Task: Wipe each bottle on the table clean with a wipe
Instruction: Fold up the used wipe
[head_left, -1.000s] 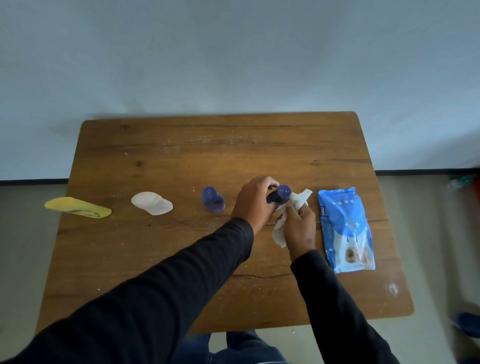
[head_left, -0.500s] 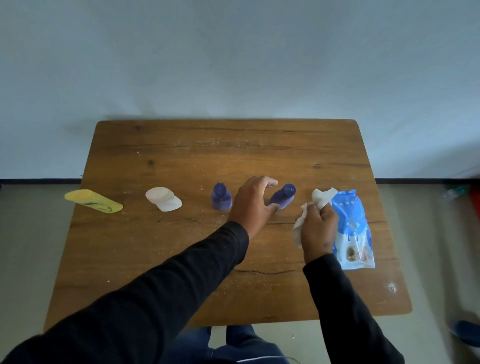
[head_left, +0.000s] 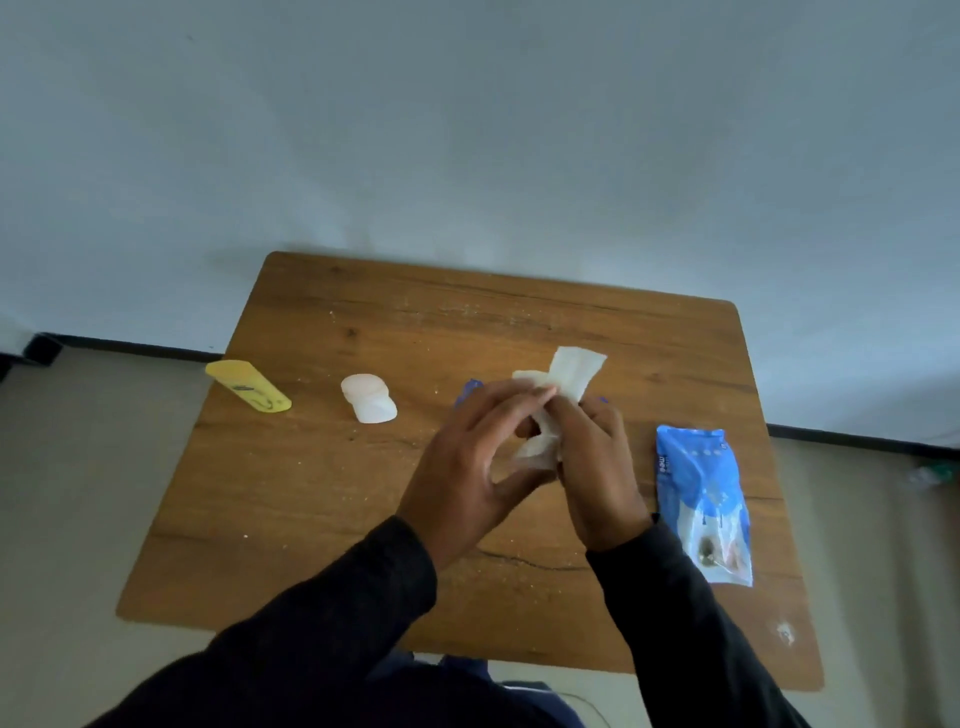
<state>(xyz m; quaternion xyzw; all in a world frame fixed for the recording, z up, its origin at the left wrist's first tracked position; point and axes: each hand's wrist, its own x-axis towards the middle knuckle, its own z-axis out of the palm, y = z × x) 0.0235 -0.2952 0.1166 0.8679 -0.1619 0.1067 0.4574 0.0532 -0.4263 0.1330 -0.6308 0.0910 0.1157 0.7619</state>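
The wipe (head_left: 558, 395) is being pinched and refolded between left hand (head_left: 467, 467) and right hand (head_left: 597, 467) above the table (head_left: 311, 493), so a bottle at nine o'clock, probably the white bottle (head_left: 369, 399), is likely being readied for gripping and wiping next

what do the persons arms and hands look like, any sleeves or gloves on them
Both arms are covered by long, dark, near-black sleeves that end at the wrists, with soft plain fabric and no visible markings or logos. The left hand and right hand are bare: no gloves show, and no rings, watch or bracelet can be seen from this view. The left sleeve looks loose and slightly bunched at the cuff; the right sleeve looks the same.
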